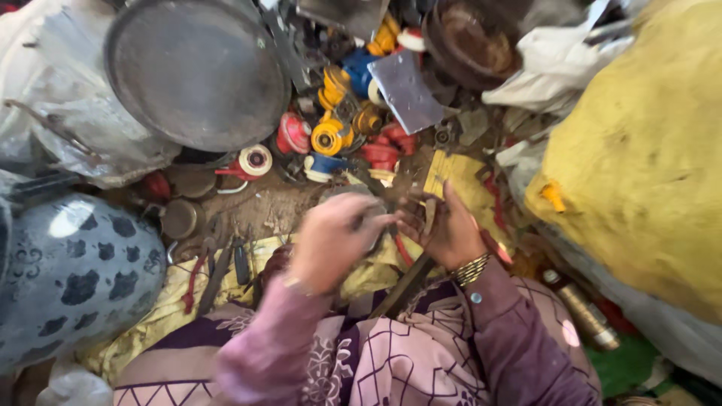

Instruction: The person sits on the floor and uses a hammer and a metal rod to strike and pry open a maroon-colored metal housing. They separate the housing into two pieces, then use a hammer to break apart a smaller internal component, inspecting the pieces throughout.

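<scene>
My left hand is closed over a round grey metal part held in front of me, low in the middle of the view. My right hand, with bangles at the wrist, grips a thin dark tool that points at that part. Both hands meet above my lap, which is covered in purple patterned cloth. A dark flat bar slants down between my forearms. Much of the metal part is hidden by my fingers.
A heap of red, yellow and blue spools lies beyond my hands. A large round metal lid is at the top left, a spotted grey vessel at left, a yellow sack at right, pliers on the ground.
</scene>
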